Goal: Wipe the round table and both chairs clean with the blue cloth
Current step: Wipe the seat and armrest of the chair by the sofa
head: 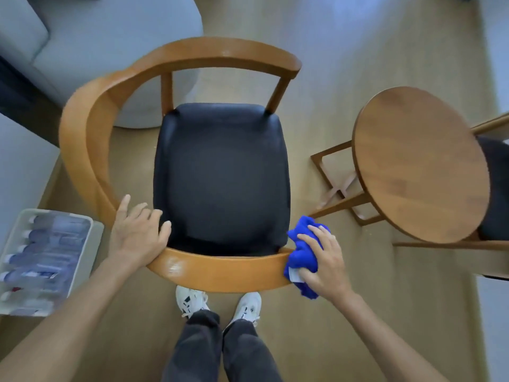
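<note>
A wooden armchair (91, 128) with a black padded seat (221, 177) stands directly below me, its curved back rail nearest my feet. My left hand (137, 234) rests on the left part of that rail, fingers curled over its inner edge. My right hand (326, 264) grips the bunched blue cloth (301, 252) and holds it against the rail's right end. The round wooden table (418, 164) stands to the right. A second chair (497, 186) with a dark seat shows partly behind the table at the frame's right edge.
A grey sofa (91, 42) fills the upper left. A shrink-wrapped pack of bottles (44, 260) lies on the floor at the left. My white shoes (217, 303) stand just behind the chair. Light wooden flooring lies between the chair and the table.
</note>
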Available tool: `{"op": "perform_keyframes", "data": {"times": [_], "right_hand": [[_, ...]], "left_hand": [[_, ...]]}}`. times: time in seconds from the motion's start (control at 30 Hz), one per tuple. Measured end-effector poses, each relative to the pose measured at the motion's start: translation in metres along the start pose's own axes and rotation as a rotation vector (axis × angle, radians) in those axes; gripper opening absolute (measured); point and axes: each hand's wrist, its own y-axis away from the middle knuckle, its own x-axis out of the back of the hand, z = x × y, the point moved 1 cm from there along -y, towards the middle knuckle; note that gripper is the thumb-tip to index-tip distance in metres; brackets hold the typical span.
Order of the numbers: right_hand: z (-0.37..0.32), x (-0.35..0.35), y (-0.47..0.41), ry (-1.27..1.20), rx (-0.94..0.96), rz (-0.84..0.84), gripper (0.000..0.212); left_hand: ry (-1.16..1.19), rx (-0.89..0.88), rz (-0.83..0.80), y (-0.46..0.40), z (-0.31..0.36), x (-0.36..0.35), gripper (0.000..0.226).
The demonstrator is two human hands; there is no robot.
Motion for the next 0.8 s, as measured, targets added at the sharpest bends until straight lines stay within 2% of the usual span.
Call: {"op": "perform_keyframes", "data": {"times": [0.07,0.1,0.17,0.23,0.3,0.37,0.43,0.53,0.67,0.73,0.8], "right_hand": [[0.003,-0.004,0.001,-0.097,-0.267,0.180,0.056],[-0.008,-0.014,0.007,-0.063,-0.259,0.248,0.054],[-0.048,-0.046,0.017,0.025,-0.039,0.289,0.050],[-0.102,-0.085,0.021,-0.009,0.201,0.206,0.049],[-0.143,-0.112,0.023,-0.021,0.332,0.118,0.047],[-0.136,-0.113,0.019,-0.010,0.420,0.123,0.038],[-0.094,-0.098,0.023,0.032,0.472,0.165,0.033],[-0.031,-0.060,0.026,0.122,0.392,0.160,0.039],[-0.024,-0.024,0.006,0.040,0.175,0.056,0.036],[-0.031,-0.001,-0.004,-0.239,-0.047,0.085,0.031],[-0.036,0.033,-0.011,-0.694,-0.281,0.125,0.026]], "left_hand": [[0.063,0.025,-0.041,0.003,0.026,-0.006,0.050],[0.096,0.043,-0.048,0.004,0.037,-0.009,0.048],[0.131,0.083,-0.020,0.001,0.049,-0.011,0.044],[0.114,0.115,-0.024,0.000,0.047,-0.014,0.038],[0.101,0.128,0.006,-0.001,0.045,-0.018,0.033],[0.126,0.154,0.030,-0.003,0.044,-0.021,0.031],[0.121,0.165,0.039,-0.002,0.041,-0.026,0.032],[0.061,0.172,-0.025,-0.003,0.041,-0.023,0.033],[-0.086,0.221,-0.254,-0.003,0.052,-0.004,0.034],[-0.027,0.222,-0.298,-0.005,0.071,0.013,0.042],[0.224,0.140,-0.304,-0.011,0.104,0.043,0.041]]}}
